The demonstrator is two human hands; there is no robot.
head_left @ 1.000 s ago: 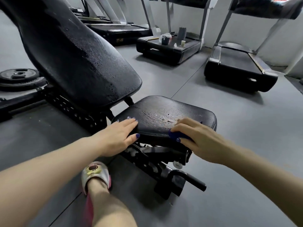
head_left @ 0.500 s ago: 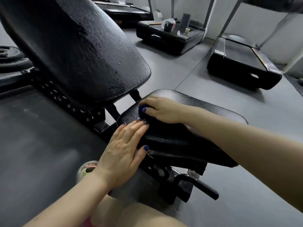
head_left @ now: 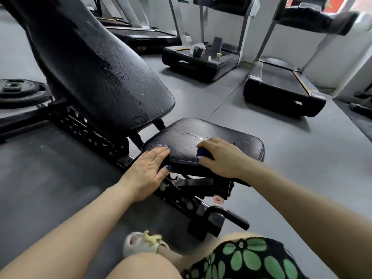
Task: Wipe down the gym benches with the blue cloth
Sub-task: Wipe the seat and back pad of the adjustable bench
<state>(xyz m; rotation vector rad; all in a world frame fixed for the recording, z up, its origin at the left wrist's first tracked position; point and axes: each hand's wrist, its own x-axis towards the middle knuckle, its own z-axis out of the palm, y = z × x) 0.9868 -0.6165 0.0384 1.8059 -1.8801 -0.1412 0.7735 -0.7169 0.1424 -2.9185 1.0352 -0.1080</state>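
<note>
Both hands on seat pad (head_left: 203, 135); right hand (head_left: 221, 158) (blue cloth (head_left: 203, 153)) now nearer.

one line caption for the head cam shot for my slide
Right hand grips the blue cloth on the bench seat pad; left hand lies flat on its near corner.

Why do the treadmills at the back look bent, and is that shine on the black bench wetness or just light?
Head view: the wide-angle lens bows the treadmill frames toward the picture's edges; the top right corner is smeared with blur. Soft overhead light glints off the backrest and seat pad; speckled highlights may be droplets, though that cannot be told for sure. The right hand, gripping the blue cloth, is reasonably sharp.
</note>
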